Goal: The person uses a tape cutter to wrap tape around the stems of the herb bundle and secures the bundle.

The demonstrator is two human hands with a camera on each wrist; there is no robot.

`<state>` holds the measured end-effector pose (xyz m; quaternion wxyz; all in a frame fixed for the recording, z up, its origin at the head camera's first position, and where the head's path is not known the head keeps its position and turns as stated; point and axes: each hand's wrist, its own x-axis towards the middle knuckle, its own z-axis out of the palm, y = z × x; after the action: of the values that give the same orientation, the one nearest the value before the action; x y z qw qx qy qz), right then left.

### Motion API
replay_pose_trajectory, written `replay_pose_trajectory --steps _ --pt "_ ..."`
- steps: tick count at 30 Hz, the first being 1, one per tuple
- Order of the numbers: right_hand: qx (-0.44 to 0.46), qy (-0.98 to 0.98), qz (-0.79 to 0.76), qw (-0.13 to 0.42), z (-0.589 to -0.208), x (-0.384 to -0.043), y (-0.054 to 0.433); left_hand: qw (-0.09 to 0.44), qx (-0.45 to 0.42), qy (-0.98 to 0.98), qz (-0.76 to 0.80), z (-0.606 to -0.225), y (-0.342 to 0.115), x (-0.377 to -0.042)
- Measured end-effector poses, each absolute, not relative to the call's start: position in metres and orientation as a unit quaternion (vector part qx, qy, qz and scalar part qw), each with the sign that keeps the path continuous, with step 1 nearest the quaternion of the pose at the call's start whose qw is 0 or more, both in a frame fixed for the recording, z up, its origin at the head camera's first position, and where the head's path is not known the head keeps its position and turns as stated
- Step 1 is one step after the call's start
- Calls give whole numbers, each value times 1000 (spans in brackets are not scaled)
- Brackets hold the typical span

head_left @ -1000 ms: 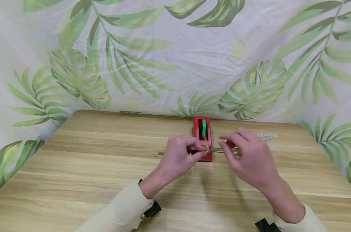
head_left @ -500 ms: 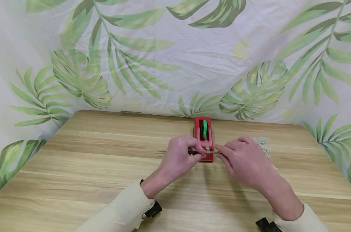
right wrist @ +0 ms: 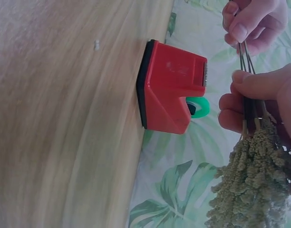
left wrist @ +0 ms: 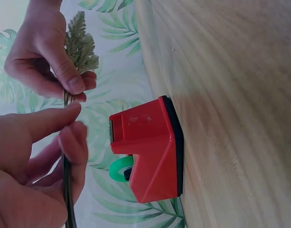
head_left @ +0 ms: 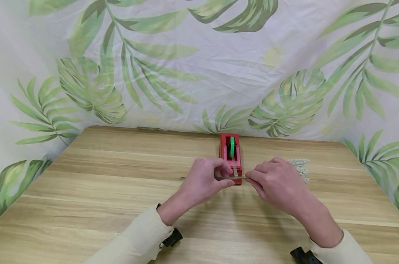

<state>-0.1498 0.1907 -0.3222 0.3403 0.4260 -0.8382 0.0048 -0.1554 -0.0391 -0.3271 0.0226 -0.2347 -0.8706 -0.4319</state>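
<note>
A bunch of dried flowers (right wrist: 252, 175) with pale, fuzzy heads and thin dark stems (head_left: 240, 178) is held level above the table, in front of a red tape dispenser (head_left: 223, 150). My right hand (head_left: 278, 179) pinches the stems just below the heads, and in the head view it hides part of them. Farther along, my left hand (head_left: 204, 178) has its thumb and curled fingers around the stems, whose cut ends stick out past it to the left. A strip of clear tape (head_left: 235, 170) runs from the green roll (head_left: 232, 147) to the dispenser's front.
The dispenser stands on a wood-grain table (head_left: 103, 190) near its back edge. Behind that edge hangs a white cloth (head_left: 219, 73) printed with green leaves. A small white speck (right wrist: 96, 45) lies on the table in the right wrist view.
My right hand has closed on the stems after standing with parted fingers beside them. The stems have shifted slightly toward me, and my left thumb and index finger have spread a little.
</note>
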Motion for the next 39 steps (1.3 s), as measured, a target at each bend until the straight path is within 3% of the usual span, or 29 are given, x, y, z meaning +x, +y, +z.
replay_pose_trajectory --steps 15,33,39 --pt "423 -834 11 354 -326 -151 190 -28 -253 -885 -390 -327 -40 -157" --pt "336 -920 -29 202 -315 -139 181 13 -223 -877 -425 -328 -40 -155" --pt "332 -926 -35 175 -317 -139 181 14 -215 -878 -426 -328 -39 -155"
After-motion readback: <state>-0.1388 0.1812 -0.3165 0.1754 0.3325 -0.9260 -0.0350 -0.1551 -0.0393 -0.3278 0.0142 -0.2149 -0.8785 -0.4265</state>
